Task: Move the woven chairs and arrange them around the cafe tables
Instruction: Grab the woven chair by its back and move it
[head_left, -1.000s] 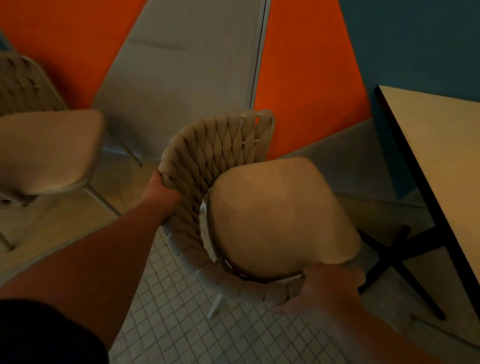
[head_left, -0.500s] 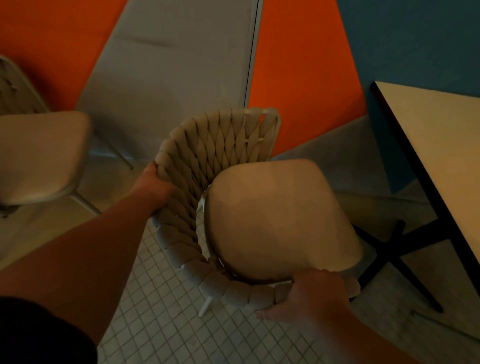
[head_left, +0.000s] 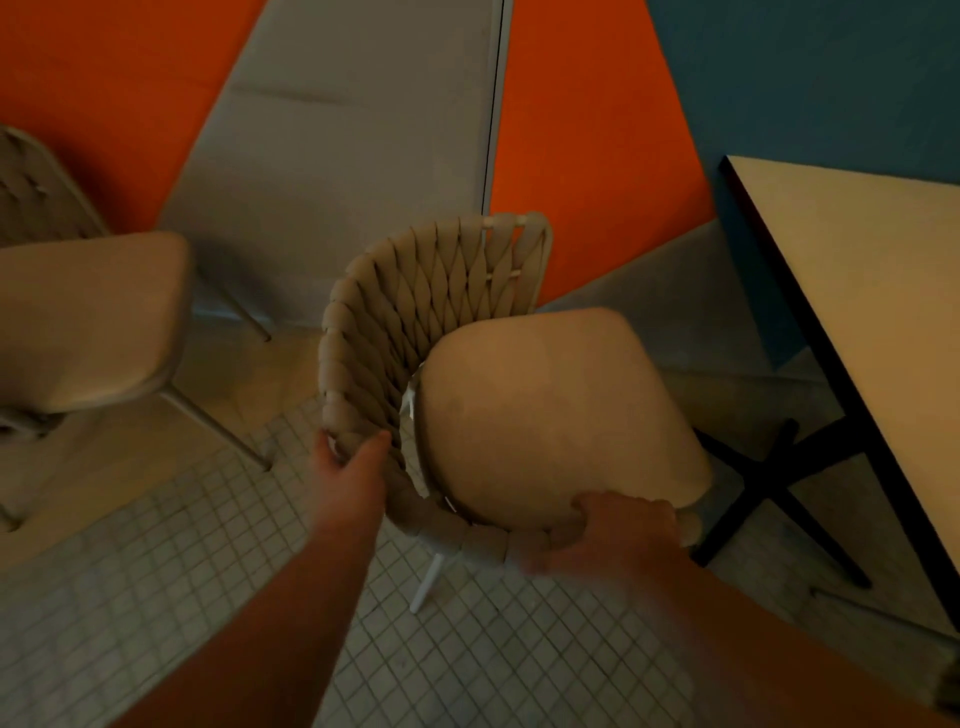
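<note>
Head view: a woven chair is on the tiled floor near its wall edge, beside a cafe table. The left hand clasps the curved back rim; the right hand curls its fingers round the rim's end. It looks light and stiff-framed; the rim seems the surest hold

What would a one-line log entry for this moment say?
left hand: grips woven chair backrest | right hand: grips its woven rim | cafe table: right | second chair: left
</note>
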